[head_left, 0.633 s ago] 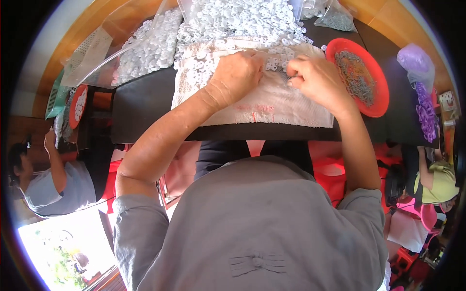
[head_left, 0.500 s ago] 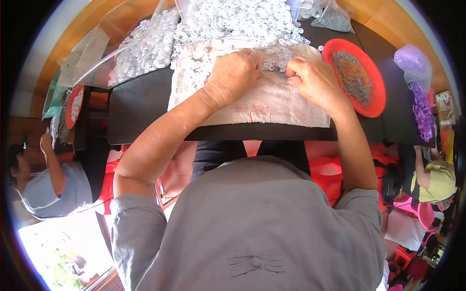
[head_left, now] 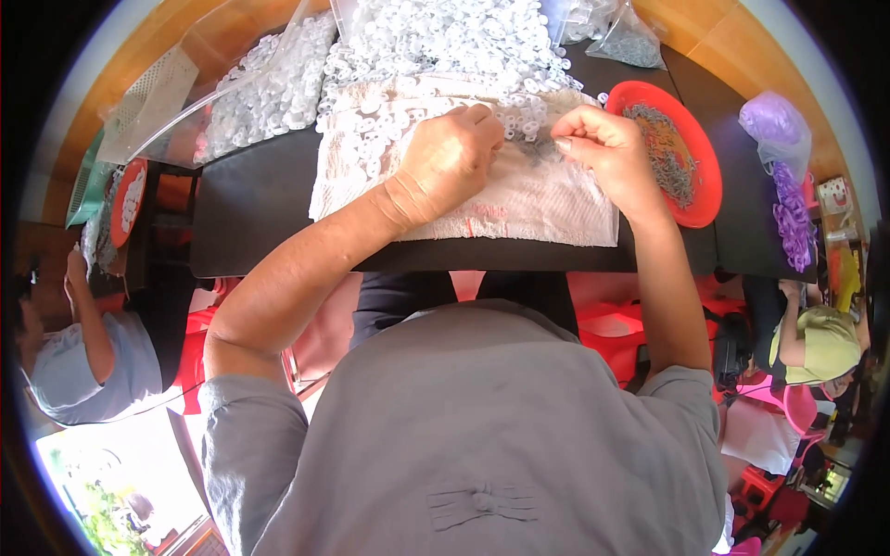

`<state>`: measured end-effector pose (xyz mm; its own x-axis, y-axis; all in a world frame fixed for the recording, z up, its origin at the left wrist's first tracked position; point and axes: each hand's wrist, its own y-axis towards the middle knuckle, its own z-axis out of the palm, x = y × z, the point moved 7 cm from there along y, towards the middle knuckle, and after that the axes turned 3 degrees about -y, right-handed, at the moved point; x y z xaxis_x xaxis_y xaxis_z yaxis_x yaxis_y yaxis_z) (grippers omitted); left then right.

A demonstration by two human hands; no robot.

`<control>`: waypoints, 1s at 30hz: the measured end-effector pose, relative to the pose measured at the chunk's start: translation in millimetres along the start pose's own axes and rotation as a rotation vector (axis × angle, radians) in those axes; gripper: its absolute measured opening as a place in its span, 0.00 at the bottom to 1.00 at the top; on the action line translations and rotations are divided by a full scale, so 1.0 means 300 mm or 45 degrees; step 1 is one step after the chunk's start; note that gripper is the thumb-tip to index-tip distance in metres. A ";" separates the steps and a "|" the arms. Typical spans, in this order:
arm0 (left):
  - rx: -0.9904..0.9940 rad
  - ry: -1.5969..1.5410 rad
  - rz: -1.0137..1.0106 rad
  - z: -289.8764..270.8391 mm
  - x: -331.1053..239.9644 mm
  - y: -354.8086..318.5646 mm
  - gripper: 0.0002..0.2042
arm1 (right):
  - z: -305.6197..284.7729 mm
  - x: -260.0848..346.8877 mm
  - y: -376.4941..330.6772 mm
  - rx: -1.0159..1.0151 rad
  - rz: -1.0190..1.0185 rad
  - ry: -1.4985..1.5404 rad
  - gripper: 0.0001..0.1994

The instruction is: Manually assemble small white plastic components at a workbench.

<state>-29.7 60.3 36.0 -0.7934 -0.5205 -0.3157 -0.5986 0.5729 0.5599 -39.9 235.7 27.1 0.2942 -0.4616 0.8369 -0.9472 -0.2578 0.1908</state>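
My left hand [head_left: 451, 153] is closed over a pale towel [head_left: 547, 213] spread on the dark table; its fingertips are turned away, so what they hold is hidden. To its right, my right hand [head_left: 610, 153] is closed in a pinch, thumb against fingers. Anything in that pinch is too small to make out. Between the hands lies a small patch of thin grey metal pieces [head_left: 547, 150] like nails. Small white plastic pieces with holes [head_left: 373, 139] are scattered on the towel beside my left hand, and a large heap of them [head_left: 445, 42] rises beyond.
A red oval tray [head_left: 709, 190] of thin grey pieces stands right of my right hand. A clear bin [head_left: 176, 130] with more white pieces is at left. Purple bags [head_left: 777, 130] hang over the right side. One person [head_left: 97, 361] sits at left, another [head_left: 811, 343] at right.
The right hand's pinch has opened slightly and its fingers reach toward the grey pieces. My left hand stays closed, turned a little. The whole view has shifted slightly.
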 end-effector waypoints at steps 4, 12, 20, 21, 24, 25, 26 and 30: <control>0.040 -0.543 -0.227 -0.031 0.003 -0.010 0.03 | 0.042 0.018 -0.023 0.067 -0.021 0.112 0.03; 0.111 -0.352 -0.056 -0.007 -0.053 -0.077 0.04 | 0.043 0.068 -0.077 -0.146 -0.397 -0.758 0.06; 0.011 -0.345 -0.160 -0.004 -0.026 -0.099 0.03 | 0.047 0.088 -0.097 -0.226 -0.487 -0.786 0.05; 0.004 -0.372 -0.202 -0.002 -0.018 -0.101 0.03 | 0.048 0.095 -0.099 -0.213 -0.507 -0.853 0.05; 0.070 -0.327 -0.200 -0.005 -0.026 -0.104 0.03 | 0.064 0.113 -0.110 -0.188 -0.604 -1.083 0.04; 0.071 -0.326 -0.200 -0.012 -0.029 -0.106 0.03 | 0.079 0.122 -0.117 -0.176 -0.681 -1.246 0.04; 0.089 -0.354 -0.121 -0.017 -0.048 -0.107 0.04 | 0.079 0.124 -0.117 -0.176 -0.681 -1.246 0.04; 0.084 -0.350 -0.014 -0.025 -0.070 -0.113 0.05 | 0.081 0.125 -0.111 -0.088 -0.628 -0.998 0.03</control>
<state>8.1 47.1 29.4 -0.7817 -0.3410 -0.5223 -0.6061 0.6130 0.5068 5.7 206.2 39.8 0.6443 -0.7614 0.0714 -0.6898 -0.5383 0.4841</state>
